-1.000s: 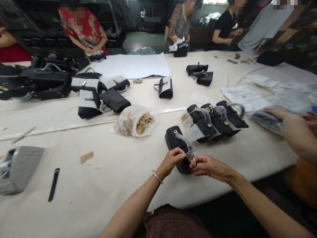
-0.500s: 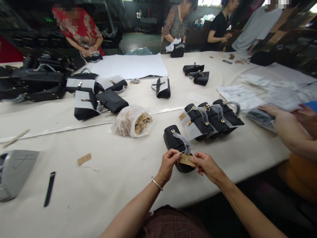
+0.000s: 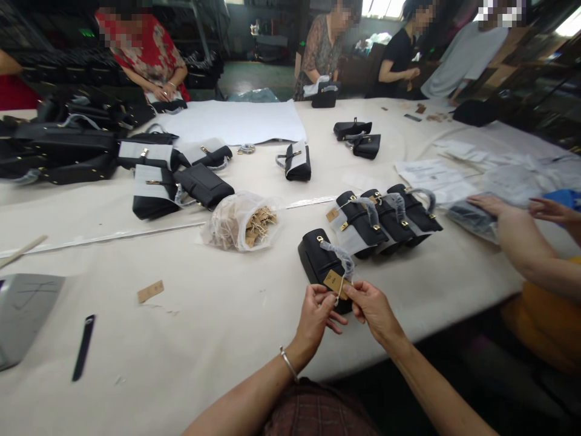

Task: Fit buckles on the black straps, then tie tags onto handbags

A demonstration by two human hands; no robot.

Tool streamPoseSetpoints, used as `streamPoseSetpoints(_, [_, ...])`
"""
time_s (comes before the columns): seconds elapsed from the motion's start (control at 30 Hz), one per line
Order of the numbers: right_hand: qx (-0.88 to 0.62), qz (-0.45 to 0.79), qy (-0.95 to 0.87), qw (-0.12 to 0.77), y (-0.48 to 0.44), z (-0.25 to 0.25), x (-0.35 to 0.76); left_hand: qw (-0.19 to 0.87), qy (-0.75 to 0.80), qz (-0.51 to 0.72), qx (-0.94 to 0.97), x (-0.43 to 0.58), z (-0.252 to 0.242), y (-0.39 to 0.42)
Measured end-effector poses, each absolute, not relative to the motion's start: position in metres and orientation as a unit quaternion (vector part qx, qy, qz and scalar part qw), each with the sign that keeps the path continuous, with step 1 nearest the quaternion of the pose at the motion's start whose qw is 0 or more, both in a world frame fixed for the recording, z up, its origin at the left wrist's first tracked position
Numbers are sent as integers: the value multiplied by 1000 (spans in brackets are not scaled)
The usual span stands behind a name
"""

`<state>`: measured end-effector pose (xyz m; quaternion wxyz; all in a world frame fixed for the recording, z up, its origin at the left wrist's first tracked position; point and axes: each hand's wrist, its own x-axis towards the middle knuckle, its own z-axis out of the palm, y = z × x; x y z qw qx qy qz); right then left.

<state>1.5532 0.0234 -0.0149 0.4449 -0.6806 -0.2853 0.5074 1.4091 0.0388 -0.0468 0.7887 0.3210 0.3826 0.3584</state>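
A black handbag (image 3: 313,257) with gold fittings lies in front of me, its handle (image 3: 342,257) wrapped in clear plastic. Over its near end, my right hand (image 3: 370,306) pinches a brown paper hang tag (image 3: 334,281). My left hand (image 3: 320,315), with a bracelet at the wrist, pinches the tag's pale string (image 3: 338,298) just below the tag; its other fingers are loosely spread. Part of the bag is hidden behind the tag and my hands. Beyond it stand several black handbags (image 3: 363,224) side by side, with white sheets and plastic-wrapped handles.
A clear bag of hang tags (image 3: 227,224) lies left of centre. A loose tag (image 3: 150,291), a black strap (image 3: 84,348) and a grey machine (image 3: 27,318) are at left. A co-worker's hand (image 3: 490,206) rests on a plastic-wrapped item at right. Other people stand across the table (image 3: 218,315).
The tag has tilted and now stands more upright over the handbag. My left hand has dropped slightly, from the tag's left end to the string below it. My right hand still pinches the tag.
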Motion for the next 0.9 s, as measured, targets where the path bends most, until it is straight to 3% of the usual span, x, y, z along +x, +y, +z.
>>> streamPoseSetpoints(0.23, [-720,446,-342,408,24,-13,1557,723,456,394,339,1399,-54,77])
streamPoseSetpoints(0.4, [-724,188,-516,418,32,-5,1568,687,491,484,230,1392,-68,83])
streamPoseSetpoints(0.5, [-605,36,-720,338,51,3,1578,705,474,483,211,1395,-68,77])
streamPoseSetpoints(0.7, [-478,-49,-871,104,96,18,1610,712,448,500,206,1383,-70,81])
streamPoseSetpoints(0.9, [-462,-57,-882,69,116,26,1627,697,479,504,177,1349,-93,82])
